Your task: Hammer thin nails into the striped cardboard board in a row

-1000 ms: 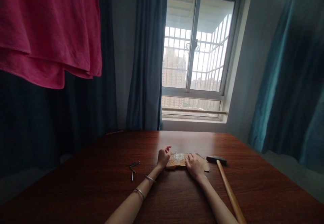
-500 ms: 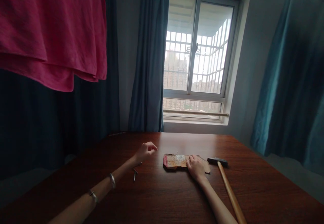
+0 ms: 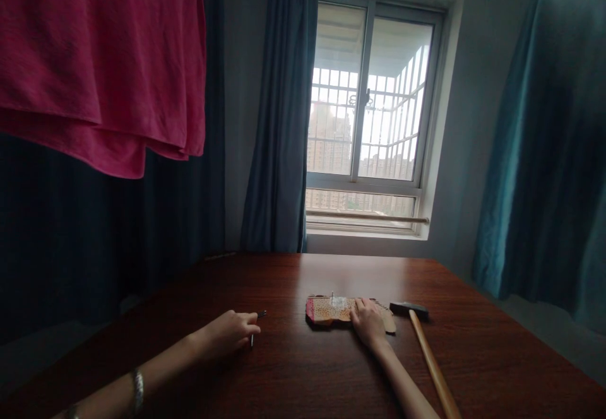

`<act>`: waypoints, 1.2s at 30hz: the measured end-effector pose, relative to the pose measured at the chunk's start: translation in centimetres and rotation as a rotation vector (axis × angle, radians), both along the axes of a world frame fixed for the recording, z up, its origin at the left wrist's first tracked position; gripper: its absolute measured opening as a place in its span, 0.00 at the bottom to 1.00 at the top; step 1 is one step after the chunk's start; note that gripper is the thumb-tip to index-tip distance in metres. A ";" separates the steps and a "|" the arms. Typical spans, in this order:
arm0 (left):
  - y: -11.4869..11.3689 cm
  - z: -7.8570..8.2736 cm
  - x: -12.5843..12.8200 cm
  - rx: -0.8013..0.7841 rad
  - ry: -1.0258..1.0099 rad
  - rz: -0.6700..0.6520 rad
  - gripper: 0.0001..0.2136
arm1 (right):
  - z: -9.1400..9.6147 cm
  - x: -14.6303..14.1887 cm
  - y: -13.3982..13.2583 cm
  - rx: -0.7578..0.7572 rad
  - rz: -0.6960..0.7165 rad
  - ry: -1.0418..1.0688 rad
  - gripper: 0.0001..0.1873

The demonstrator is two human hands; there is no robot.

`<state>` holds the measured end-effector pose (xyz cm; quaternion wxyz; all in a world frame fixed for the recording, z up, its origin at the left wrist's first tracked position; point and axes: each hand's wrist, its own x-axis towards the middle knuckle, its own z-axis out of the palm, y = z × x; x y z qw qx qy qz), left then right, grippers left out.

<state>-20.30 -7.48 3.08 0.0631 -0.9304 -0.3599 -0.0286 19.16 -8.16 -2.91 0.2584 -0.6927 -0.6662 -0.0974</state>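
Observation:
My left hand (image 3: 237,329) is low over the table at the left, fingers bent and closed at some loose nails. One dark nail (image 3: 262,313) sticks out past the fingertips, and another nail (image 3: 252,341) shows just below them. My right hand (image 3: 368,322) presses down on the right part of a flat, layered, cardboard-like piece (image 3: 326,310) with a spotted tan pattern and a pink left end. A thin nail (image 3: 332,296) stands upright in it beside a whitish, shiny patch. Right of that hand lies a hammer (image 3: 428,349), its dark head away from me.
The brown wooden table (image 3: 293,375) reaches to the wall below a barred window (image 3: 374,97). A pink cloth (image 3: 104,72) hangs at upper left, before blue curtains (image 3: 279,122). Another blue curtain (image 3: 534,154) hangs at the right.
My left hand has moved down and left, from above the table beside the patterned piece to the loose nails. The right hand stays on the piece. The camera has tipped slightly upward.

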 end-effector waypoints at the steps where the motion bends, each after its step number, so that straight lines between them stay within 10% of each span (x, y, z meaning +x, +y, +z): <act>1: -0.1 -0.3 0.0 0.012 0.027 -0.042 0.10 | 0.0 0.0 0.0 0.002 0.001 -0.001 0.18; 22: 1.1 -1.4 0.6 0.036 0.025 -0.104 0.10 | 0.0 0.0 0.1 -0.002 -0.015 0.007 0.15; 36: 3.0 -0.3 9.1 -0.146 -0.727 0.131 0.07 | 0.0 0.0 0.1 -0.017 -0.001 0.072 0.16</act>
